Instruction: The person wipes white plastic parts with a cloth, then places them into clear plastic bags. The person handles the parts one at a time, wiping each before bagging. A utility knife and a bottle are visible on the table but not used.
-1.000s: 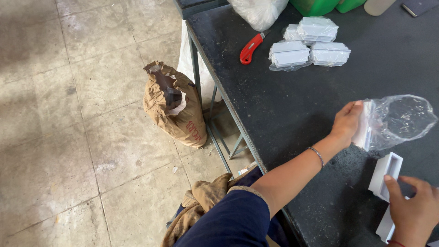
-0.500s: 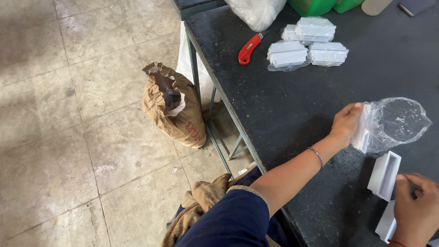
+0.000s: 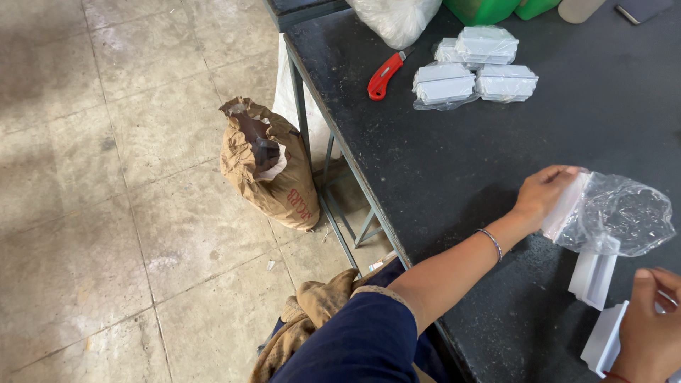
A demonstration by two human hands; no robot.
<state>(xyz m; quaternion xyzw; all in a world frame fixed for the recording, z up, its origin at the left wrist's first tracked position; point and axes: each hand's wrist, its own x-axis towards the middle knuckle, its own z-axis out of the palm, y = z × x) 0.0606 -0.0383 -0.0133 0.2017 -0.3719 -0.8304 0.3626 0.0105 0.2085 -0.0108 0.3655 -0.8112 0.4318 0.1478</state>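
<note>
Dark surface [image 3: 440, 177]: left hand [image 3: 543, 195] pinches the mouth of a limp, slippery clear bag [image 3: 617, 216]; right hand [image 3: 649, 330] grips light, stiff white pieces [image 3: 603, 340].

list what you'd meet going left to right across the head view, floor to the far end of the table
tiled floor → brown paper sack → red utility knife → wrapped white packets → left hand → clear plastic bag → right hand on white pieces

White wrapped packs [image 3: 477, 69] table top; brown sack [image 3: 268, 164] floor.
</note>
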